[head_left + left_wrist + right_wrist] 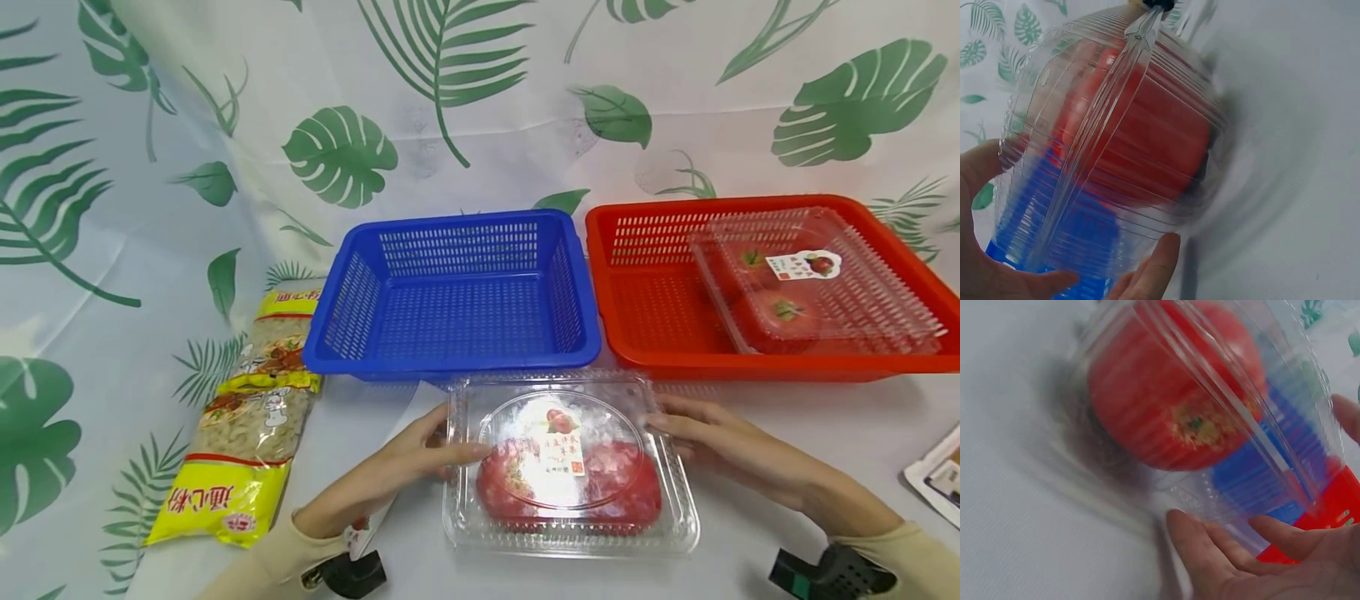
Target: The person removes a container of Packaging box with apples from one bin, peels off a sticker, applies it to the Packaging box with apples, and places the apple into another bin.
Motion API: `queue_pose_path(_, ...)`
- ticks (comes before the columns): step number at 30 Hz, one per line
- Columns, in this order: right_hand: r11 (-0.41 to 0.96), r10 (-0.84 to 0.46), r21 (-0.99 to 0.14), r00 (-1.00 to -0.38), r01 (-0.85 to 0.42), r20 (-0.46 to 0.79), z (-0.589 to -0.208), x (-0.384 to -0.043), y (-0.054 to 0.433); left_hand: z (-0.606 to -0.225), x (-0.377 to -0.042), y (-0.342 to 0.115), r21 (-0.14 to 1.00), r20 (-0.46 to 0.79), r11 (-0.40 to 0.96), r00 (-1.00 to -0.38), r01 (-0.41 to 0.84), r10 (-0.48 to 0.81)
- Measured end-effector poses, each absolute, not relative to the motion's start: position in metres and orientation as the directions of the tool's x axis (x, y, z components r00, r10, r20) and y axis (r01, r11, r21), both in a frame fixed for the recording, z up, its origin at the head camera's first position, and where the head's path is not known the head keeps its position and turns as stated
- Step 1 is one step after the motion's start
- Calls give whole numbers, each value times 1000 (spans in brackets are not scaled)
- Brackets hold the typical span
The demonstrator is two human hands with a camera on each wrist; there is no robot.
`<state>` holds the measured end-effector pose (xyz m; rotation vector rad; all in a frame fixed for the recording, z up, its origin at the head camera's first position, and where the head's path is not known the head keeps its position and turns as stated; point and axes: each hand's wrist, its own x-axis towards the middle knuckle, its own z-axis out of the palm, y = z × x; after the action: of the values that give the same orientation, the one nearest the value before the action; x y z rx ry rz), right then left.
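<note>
A clear plastic clamshell box lies close over the white table in front of me, two large red tomatoes showing through its lid. A white label with red fruit printed on it sits on the lid. My left hand grips the box's left side, thumb over the lid edge and fingers lower down. On the opposite side my right hand holds it, fingertips low by the bottom edge. Through the plastic in the right wrist view, one tomato shows its stem scar.
Behind the box stands a blue basket. Beside it, a red basket contains another clear tomato box. Yellow noodle packets lie at the left. A pale flat packet lies at the right edge.
</note>
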<state>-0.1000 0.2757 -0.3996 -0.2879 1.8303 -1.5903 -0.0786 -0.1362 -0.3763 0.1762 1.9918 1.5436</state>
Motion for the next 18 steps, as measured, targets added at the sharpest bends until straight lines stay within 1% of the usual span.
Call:
queue_pose_path(4,161,-633,-943,-703,290,-324,-405,-103,283,-379,-74,-138,926,-354,297,-807,-233,472)
queue_pose_path(8,184,-649,-929,-670,321,-360,-409,-104,290,-382,-72,-137,940,-331,256,-792,-226,513)
queue_pose_path(9,179,-667,-927,-653,328,-360,-409,-104,292,-382,-72,-136,942,-327,250,-789,-225,521)
queue_pose_path(11,164,-715,-932,-612,323,-338,-407,-103,292,-383,-72,-136,947,-308,251,-789,-200,532)
queue_pose_path(13,152,-771,-941,-559,304,-305,-402,-102,289,-381,-72,-137,953,-280,260,-788,-158,549)
queue_pose_path(15,121,-835,-950,-488,287,-254,-397,-102,283,-377,-74,-136,958,-252,264,-780,-115,573)
queue_pose_path(18,112,-881,-958,-420,266,-219,-392,-98,272,-369,-77,-134,963,-220,262,-745,-63,630)
